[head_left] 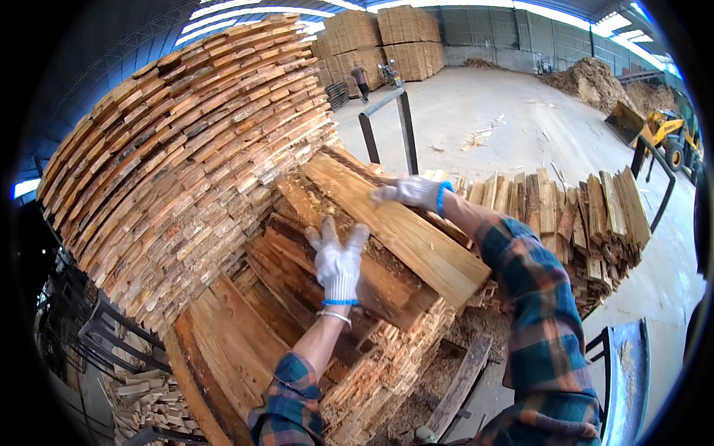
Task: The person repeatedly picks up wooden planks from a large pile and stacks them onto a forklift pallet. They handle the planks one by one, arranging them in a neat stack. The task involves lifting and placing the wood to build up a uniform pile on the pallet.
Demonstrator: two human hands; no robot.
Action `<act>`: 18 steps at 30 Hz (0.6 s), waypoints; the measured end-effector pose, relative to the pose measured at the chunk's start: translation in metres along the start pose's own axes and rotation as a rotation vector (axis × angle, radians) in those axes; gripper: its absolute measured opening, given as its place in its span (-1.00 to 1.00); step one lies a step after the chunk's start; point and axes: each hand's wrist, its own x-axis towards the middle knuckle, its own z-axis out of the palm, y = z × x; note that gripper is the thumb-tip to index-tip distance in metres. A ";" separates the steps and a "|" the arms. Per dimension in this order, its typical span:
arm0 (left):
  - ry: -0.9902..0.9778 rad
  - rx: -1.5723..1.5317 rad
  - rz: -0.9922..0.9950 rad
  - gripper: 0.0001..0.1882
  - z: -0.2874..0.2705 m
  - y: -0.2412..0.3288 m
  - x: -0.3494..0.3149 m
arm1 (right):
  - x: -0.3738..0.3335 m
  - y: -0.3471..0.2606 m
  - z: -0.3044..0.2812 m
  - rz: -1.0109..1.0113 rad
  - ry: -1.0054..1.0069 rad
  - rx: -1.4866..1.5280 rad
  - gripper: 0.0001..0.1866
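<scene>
Pale plank [401, 236], one: to the right of the tall stack [193, 149], lying aslant over a brown board [390, 281]. Likely stiff, moderately heavy, rough, prone to splinters; best taken by both long edges, near mid-length.
My right hand [418, 193], gloved: at the plank's far long edge; blurred, whether clamped I can't make out.
My left hand [337, 262], gloved: apart from the right, fingers spread over the brown board, nearer the tall stack.
Shorter pile [595, 215] of boards: farther right of the tall stack.

Right hand [416, 194] blurred, sleeves [547, 327] cut off below, possible motorcycle [390, 73] too small.
</scene>
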 end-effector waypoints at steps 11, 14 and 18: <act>0.249 -0.325 0.228 -0.46 0.056 -0.029 0.015 | -0.010 0.046 0.017 0.500 -0.159 0.977 -0.50; 0.058 -0.664 0.219 -0.42 0.055 -0.049 0.016 | -0.010 0.052 0.006 -0.043 0.018 0.441 -0.37; 0.091 -0.707 0.105 -0.47 0.040 -0.060 0.010 | 0.001 0.032 0.011 0.166 -0.159 0.490 -0.30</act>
